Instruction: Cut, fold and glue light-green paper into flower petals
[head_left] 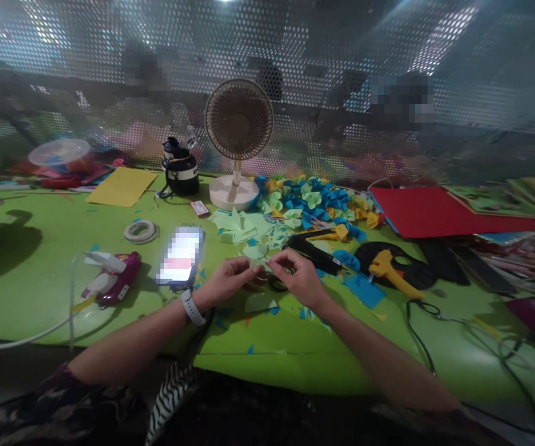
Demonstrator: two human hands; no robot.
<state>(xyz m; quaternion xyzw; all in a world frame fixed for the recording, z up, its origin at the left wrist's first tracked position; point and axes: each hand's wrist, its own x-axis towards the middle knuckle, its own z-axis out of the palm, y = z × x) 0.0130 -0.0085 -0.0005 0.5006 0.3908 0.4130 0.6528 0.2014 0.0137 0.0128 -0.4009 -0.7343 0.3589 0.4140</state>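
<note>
Over the green table, my left hand [230, 282] and my right hand [299, 280] meet with their fingertips almost touching. Both are closed in a pinch; whatever they hold is too small and blurred to name. Under the right fingers lies a dark, ring-shaped object [278, 283], partly hidden. Just beyond the fingertips are cut pieces of pale green paper [242, 228]. A black stapler-like tool [314, 254] rests beside my right hand. Near my left wrist, a phone [181, 257] with a lit screen lies tilted on the table.
A fan [239, 121] stands at the back by a heap of folded paper flowers [313, 198]. To the right lie a yellow glue gun [392, 272] and red sheets [434, 210]. Leftward are a tape roll [140, 231], a purple power strip [121, 279] and a black bottle [181, 170].
</note>
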